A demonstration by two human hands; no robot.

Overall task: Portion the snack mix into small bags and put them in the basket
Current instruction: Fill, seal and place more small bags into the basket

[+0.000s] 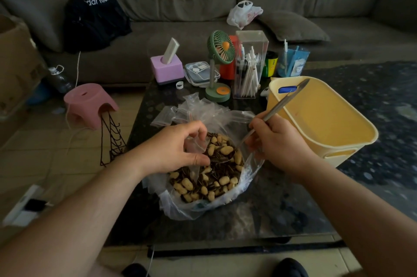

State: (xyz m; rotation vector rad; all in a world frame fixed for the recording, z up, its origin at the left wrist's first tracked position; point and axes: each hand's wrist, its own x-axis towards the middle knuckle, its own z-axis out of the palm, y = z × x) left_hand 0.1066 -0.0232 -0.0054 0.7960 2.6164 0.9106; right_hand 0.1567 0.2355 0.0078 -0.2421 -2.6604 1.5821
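While hands grip small bag [195,146] and spoon [266,118]: pale nuts, dark striped seeds, snack mix [209,177] heaped in clear plastic.

The spoon [269,112] bowl lies half sunk in the snack mix [212,177], and the right hand [276,141] covers the middle of its handle. The small bag [195,146] is mostly hidden inside the left hand [174,149] — whether anything is in it cannot be told. The basket [325,123] wall hides its floor, and a blue thing [287,89] past its rim shows only in part. Print on the black bag [96,19] on the sofa is cut short by a fold. Both shoes are cropped by the bottom edge — the worktop [259,220] pattern at far right is blurred.
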